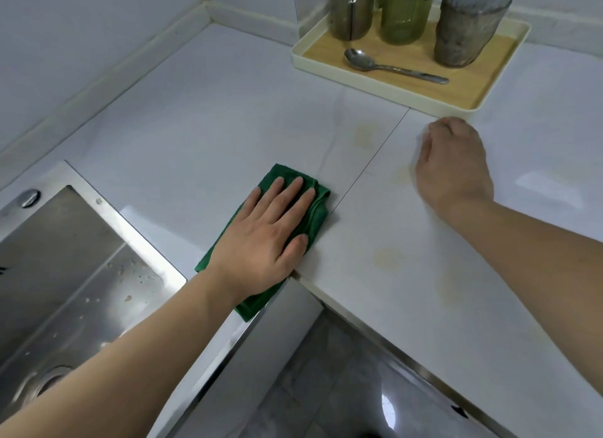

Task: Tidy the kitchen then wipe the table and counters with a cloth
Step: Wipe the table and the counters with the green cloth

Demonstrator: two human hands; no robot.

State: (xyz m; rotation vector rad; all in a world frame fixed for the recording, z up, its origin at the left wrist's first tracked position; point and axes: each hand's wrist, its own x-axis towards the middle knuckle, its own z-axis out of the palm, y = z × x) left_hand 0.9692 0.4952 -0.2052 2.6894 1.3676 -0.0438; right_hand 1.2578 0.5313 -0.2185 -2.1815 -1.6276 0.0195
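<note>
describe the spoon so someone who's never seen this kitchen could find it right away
Look to the cream-rimmed tray at the back of the white counter. The spoon lies flat on its wooden floor, in front of three upright containers. It is the only thing lying down there.

We look down on pale grey wall panels (pixel 81 39) meeting in a corner above a cream upstand strip (pixel 107 75), and below the worktop edge a glossy dark grey tiled floor (pixel 342 388) catches a bright reflection of light
</note>
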